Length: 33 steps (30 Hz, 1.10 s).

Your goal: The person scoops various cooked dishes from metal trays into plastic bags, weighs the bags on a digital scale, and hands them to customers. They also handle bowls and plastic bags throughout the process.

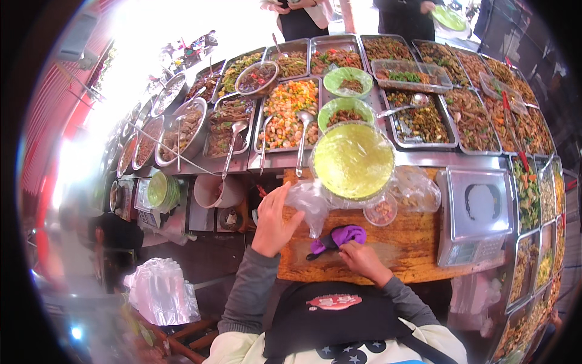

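Note:
My right hand (362,261) pinches the edge of a bunched purple and black cloth item (349,234) on the wooden board (404,241). My left hand (274,220) is raised over the board's left edge, fingers apart. Its fingertips come up to a clear plastic bag (313,204); whether they touch it I cannot tell. Beyond the bag stands a stack of green bowls (354,159) covered in clear plastic film. A small round tub (380,210) of chopped food sits near the stack, beside another plastic bag (416,189) with something brownish inside.
A digital scale (475,214) stands at the right. Steel trays of cooked food, one with diced vegetables (291,104), line the counter, with ladles (304,132) leaning over its edge. Left are green plates (163,190), a white bucket (220,191) and plastic bags (161,291). People (404,18) stand opposite.

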Each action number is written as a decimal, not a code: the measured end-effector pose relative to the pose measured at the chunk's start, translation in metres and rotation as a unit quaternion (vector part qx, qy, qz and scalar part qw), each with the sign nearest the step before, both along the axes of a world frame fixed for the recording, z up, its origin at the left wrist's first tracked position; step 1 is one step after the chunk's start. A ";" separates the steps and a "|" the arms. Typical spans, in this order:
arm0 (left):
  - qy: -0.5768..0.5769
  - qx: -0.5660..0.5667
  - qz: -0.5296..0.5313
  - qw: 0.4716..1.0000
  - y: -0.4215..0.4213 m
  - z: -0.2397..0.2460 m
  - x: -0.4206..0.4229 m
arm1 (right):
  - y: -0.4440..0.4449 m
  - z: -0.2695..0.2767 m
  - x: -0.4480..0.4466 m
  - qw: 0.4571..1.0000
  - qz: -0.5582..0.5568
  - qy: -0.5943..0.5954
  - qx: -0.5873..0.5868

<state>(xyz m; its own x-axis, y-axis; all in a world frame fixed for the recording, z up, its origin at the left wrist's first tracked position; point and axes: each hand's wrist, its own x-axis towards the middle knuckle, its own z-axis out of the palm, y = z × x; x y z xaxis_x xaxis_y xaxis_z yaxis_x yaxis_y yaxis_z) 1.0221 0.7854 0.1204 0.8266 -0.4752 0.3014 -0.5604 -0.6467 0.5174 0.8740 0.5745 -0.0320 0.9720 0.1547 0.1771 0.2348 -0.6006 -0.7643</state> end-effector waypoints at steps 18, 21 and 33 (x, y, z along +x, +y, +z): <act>-0.032 -0.213 0.168 0.962 0.234 -0.013 -0.175 | 0.295 0.071 0.037 0.926 0.234 0.190 0.228; -0.018 -0.283 0.240 0.928 0.291 -0.008 -0.199 | 0.382 0.076 0.039 0.911 0.369 0.028 0.183; 0.031 -0.367 0.483 0.795 0.403 -0.027 -0.308 | 0.700 0.083 0.036 0.837 0.278 0.348 0.319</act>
